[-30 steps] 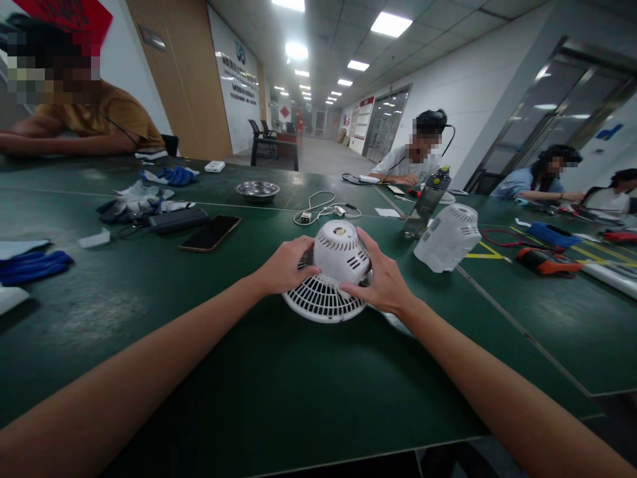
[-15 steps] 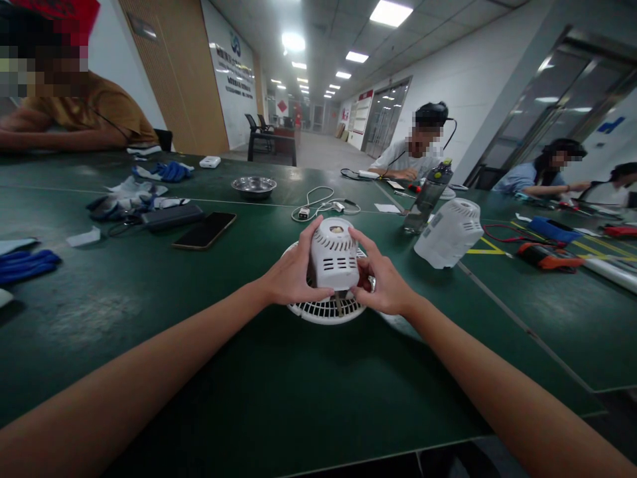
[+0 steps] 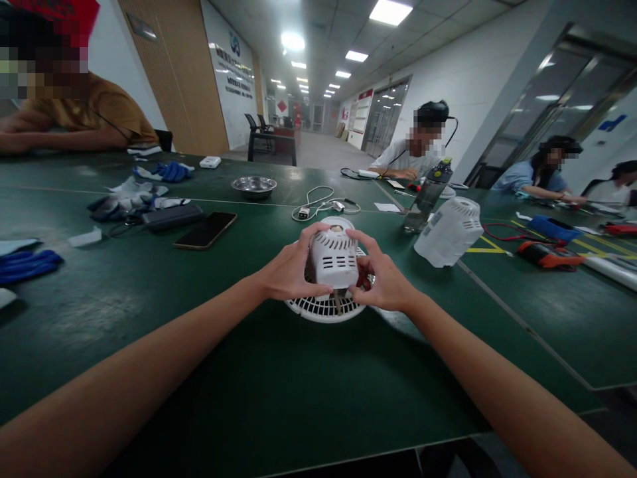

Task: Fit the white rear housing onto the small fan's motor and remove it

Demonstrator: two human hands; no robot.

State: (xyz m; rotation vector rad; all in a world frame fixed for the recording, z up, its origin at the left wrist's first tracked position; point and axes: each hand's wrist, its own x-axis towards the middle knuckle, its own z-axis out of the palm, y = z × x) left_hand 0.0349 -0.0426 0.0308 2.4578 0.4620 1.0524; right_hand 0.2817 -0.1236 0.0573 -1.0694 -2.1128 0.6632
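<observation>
Between my hands is a white slotted motor housing [image 3: 337, 259], upright with its rounded, vented end on top. My left hand [image 3: 291, 267] grips its left side, thumb along the lower edge. From the right, my right hand [image 3: 382, 273] holds the same housing, index finger near the top and thumb at the lower front. Beneath it a round white fan grille [image 3: 323, 312] lies flat on the green table [image 3: 298, 385]. My hands hide part of the grille and the housing's sides.
Beyond the grille lie a coiled white cable [image 3: 318, 199] and a metal bowl [image 3: 253, 186]. To the left are a phone [image 3: 206, 230], a dark case [image 3: 174, 217] and gloves [image 3: 30, 265]. On the right stand a white housing [image 3: 449, 232], a bottle [image 3: 428, 196] and an orange multimeter [image 3: 549, 255]. Other people sit around.
The fingers of both my hands have shifted slightly inward over the housing's top. The housing and the grille stay almost in place.
</observation>
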